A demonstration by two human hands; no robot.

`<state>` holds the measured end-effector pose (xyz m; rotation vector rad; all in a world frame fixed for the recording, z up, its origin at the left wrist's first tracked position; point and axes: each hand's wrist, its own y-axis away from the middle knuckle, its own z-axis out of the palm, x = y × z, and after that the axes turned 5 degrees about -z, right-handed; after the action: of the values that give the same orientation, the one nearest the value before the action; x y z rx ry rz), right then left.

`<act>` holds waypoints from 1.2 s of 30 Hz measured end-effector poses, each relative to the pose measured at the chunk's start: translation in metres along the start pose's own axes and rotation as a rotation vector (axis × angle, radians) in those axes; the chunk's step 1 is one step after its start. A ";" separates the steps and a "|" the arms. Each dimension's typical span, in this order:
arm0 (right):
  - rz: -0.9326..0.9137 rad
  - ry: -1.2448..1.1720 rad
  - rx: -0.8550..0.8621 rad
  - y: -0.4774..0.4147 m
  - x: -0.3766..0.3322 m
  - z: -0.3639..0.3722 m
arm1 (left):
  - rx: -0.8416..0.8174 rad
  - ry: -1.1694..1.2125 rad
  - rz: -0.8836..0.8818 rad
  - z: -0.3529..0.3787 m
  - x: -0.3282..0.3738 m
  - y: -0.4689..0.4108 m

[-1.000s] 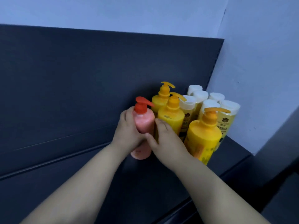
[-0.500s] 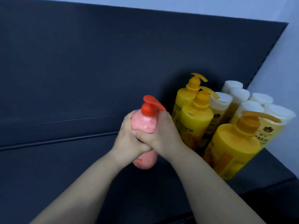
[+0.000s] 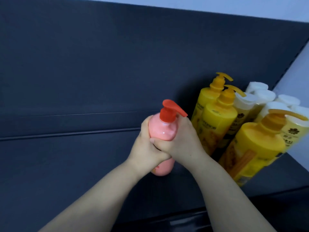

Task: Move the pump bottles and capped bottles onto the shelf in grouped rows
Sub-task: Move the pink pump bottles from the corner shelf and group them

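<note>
A pink pump bottle [image 3: 163, 129] with a red pump head stands upright on the dark shelf [image 3: 66, 164], just left of the yellow group. My left hand [image 3: 145, 149] grips its left side and my right hand [image 3: 180, 143] grips its right side, fingers wrapped round the body and overlapping in front. Three yellow pump bottles stand to the right: one at the back [image 3: 207, 97], one in front of it [image 3: 217, 124], and a large one nearest me [image 3: 255, 148]. Several white-capped yellow bottles [image 3: 265, 97] stand in rows behind them, in the shelf's right corner.
The shelf's dark back panel [image 3: 117, 64] rises behind the bottles. A pale wall [image 3: 297, 77] bounds the shelf on the right. The shelf's front edge [image 3: 184, 220] runs below my forearms. The shelf surface stretches left of the pink bottle.
My right hand has closed round the pink bottle, joining my left. The view has swung left, so the bottles now sit further right in the frame.
</note>
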<state>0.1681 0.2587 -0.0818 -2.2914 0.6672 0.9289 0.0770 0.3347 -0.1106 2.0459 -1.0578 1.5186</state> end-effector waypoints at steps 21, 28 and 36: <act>-0.335 -0.452 -0.265 0.140 -0.339 0.229 | 0.617 -0.293 0.126 -0.380 -0.027 0.238; -0.389 -0.438 -0.377 0.139 -0.363 0.272 | 0.664 -0.280 0.083 -0.419 -0.050 0.257; -0.370 -0.404 -0.403 0.101 -0.361 0.307 | 0.581 -0.253 -0.067 -0.448 -0.077 0.229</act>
<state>-0.2630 0.4738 -0.0297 -2.3351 -0.1265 1.3745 -0.3939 0.5200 -0.0584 2.6899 -0.6616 1.7081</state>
